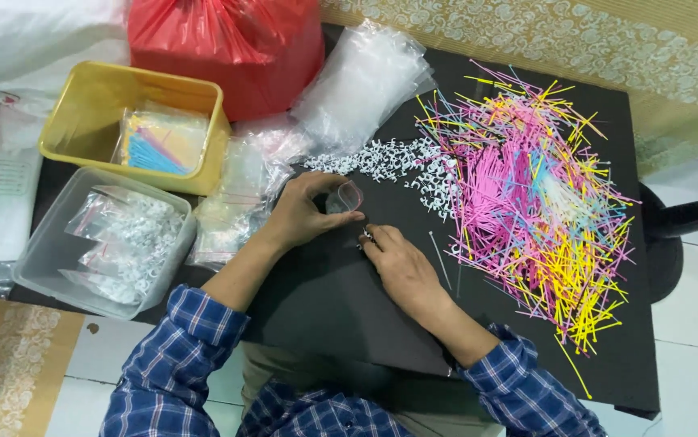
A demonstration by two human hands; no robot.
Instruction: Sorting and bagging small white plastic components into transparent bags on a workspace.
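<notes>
My left hand point(304, 212) holds a small clear plastic bag point(344, 197) open at the middle of the black table point(324, 299). My right hand point(397, 263) rests on the table just right of it, its fingertips pinched on a few small white clips point(365, 235) beside the bag's mouth. A loose row of the same white clips point(389, 158) lies just beyond my hands. To the right spreads a big heap of thin pink, yellow and blue plastic ties point(527, 194).
A yellow tub point(82, 121) with a bag of coloured ties stands at the left. In front of it is a clear tub point(49, 259) of filled clip bags. Empty clear bags point(361, 81) and a red sack point(227, 44) lie at the back. Tiled floor shows at the right.
</notes>
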